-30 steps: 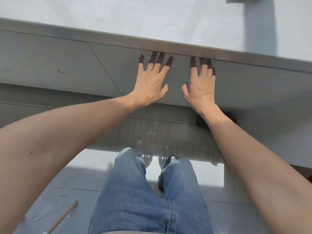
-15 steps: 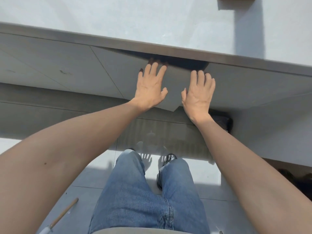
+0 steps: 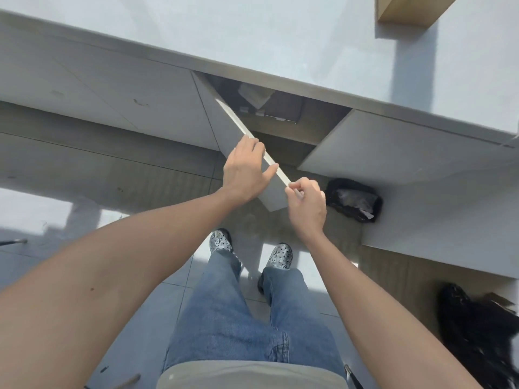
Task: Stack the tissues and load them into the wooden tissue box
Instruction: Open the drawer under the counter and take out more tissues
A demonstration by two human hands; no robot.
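A grey cabinet door (image 3: 224,127) under the white countertop (image 3: 280,32) stands swung open towards me. My left hand (image 3: 245,169) is curled over the door's top edge. My right hand (image 3: 307,203) pinches the same edge at its free corner. Inside the open cabinet (image 3: 309,122) lies a pale packet that looks like tissues (image 3: 255,95), beside a dark flat item (image 3: 283,109). A corner of the wooden tissue box (image 3: 407,9) shows on the countertop at the top right.
A black bag (image 3: 354,199) sits on the floor just right of the door. Another black bag (image 3: 477,338) lies at the lower right. My legs and shoes (image 3: 250,248) stand on the tiled floor close to the cabinet.
Both hands went from flat against the closed door front to gripping its top edge. The door has swung open, and the cabinet's inside now shows.
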